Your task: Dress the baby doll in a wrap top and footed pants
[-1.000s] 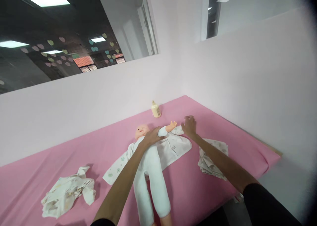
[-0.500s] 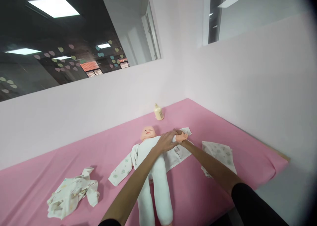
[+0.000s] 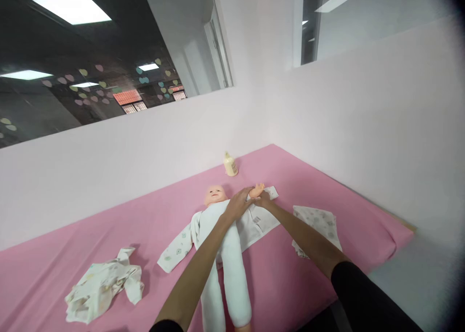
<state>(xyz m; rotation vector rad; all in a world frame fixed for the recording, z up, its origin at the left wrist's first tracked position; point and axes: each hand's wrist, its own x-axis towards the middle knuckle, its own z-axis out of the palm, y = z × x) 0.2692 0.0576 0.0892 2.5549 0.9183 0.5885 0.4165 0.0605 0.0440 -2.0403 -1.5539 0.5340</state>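
A baby doll lies on its back, its body and legs white. A white baby shirt is spread partly under it. One printed sleeve covers the doll's arm on the left side of the view. My left hand lies over the doll's other arm near the shoulder, fingers curled round it. Close beside it, my right hand is closed at the same arm just below the doll's bare hand; some of its fingers are hidden. The shirt's other sleeve end shows behind my right hand.
A pink sheet covers the table. A pale yellow pump bottle stands behind the doll's head by the wall. A crumpled printed garment lies at left, and a folded printed cloth lies at right, partly behind my right forearm.
The doll's hand has tilted from pointing right to pointing up and away. My right hand has shifted to just below it, while my left hand stays on the arm.
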